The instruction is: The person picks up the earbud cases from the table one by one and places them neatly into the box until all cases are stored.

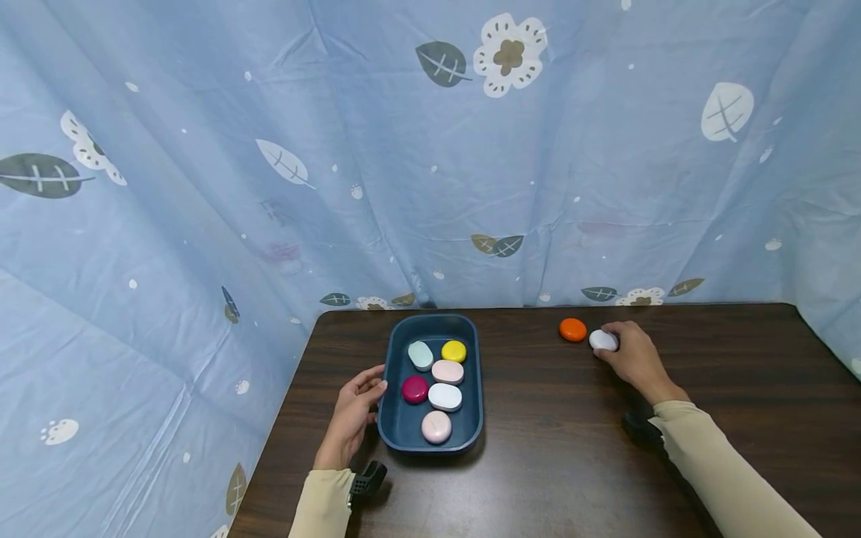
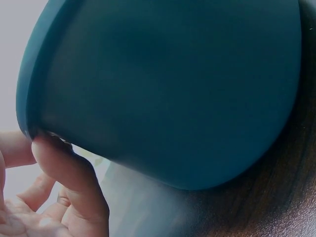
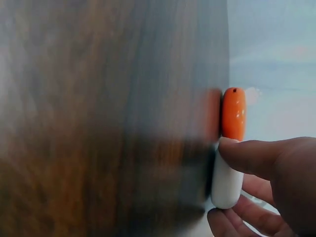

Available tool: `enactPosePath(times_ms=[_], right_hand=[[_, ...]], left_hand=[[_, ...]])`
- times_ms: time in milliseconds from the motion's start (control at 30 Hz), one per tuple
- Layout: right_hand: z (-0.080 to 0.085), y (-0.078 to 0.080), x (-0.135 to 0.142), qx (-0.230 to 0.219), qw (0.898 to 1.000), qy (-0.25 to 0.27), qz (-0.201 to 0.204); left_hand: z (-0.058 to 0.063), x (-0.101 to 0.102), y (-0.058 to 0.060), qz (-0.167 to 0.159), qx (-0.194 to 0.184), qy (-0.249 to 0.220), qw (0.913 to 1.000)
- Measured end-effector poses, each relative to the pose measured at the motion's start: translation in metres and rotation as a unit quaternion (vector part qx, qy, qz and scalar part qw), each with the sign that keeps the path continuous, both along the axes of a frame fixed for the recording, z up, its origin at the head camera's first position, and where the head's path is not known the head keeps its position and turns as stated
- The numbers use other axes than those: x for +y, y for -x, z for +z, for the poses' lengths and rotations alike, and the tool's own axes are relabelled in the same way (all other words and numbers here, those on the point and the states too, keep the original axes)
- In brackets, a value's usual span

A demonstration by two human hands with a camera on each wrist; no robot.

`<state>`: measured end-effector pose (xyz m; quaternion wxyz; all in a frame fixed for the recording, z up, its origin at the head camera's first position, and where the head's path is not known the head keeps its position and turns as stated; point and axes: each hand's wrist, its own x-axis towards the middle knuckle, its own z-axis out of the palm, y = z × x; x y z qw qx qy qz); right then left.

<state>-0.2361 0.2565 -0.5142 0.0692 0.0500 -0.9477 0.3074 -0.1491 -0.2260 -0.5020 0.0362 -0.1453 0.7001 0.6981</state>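
Observation:
On the table's right half, my right hand [image 1: 635,362] pinches a smooth white soap-like piece [image 1: 602,341] between thumb and fingers. Just left of it lies an orange rounded piece [image 1: 572,329]. In the right wrist view, the white piece [image 3: 228,182] stands below the orange one [image 3: 234,112]. My left hand [image 1: 351,413] holds the left rim of a dark blue tray [image 1: 433,446], thumb and forefinger at its edge [image 2: 29,98]. Inside the tray lie several such pieces, including a yellow one [image 1: 454,351], a dark red one [image 1: 415,389] and a white one [image 1: 445,397].
The dark wood table [image 1: 538,471] meets a blue patterned curtain [image 1: 403,187] along its back edge. More of that curtain hangs at the left side. Both wrists wear black devices, one by the left cuff [image 1: 368,478].

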Motion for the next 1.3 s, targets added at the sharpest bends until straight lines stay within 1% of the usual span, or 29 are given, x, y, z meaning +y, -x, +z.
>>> enactPosePath(times_ms=[100,167,300,467,633,733,1000,1300], right_hand=[[0.002,-0.005,-0.001,-0.009,1.0,0.005,0.0],[0.004,-0.009,-0.003,-0.005,1.0,0.008,0.001],[0.01,-0.014,-0.007,0.011,1.0,0.016,0.0],[0.021,-0.022,-0.016,0.036,0.999,0.026,0.005],[0.035,-0.03,-0.029,0.071,0.996,0.039,0.026],[0.042,-0.034,-0.039,0.082,0.995,0.048,0.041],[0.057,-0.042,-0.067,0.095,0.989,0.075,0.081],[0.063,-0.049,-0.103,0.09,0.984,0.095,0.125]], left_hand=[[0.0,0.0,0.0,0.001,-0.002,0.001,1.0],[0.0,0.0,0.0,0.001,-0.003,0.001,1.0],[0.0,-0.001,0.0,0.0,-0.001,0.0,1.0],[0.002,0.0,-0.001,-0.004,0.002,-0.004,1.0],[0.003,0.0,-0.001,-0.003,0.002,-0.007,1.0],[0.002,-0.001,-0.001,-0.003,0.002,-0.005,1.0],[0.002,0.0,-0.001,-0.003,-0.001,-0.004,1.0],[0.001,-0.001,0.0,-0.002,0.0,-0.004,1.0]])
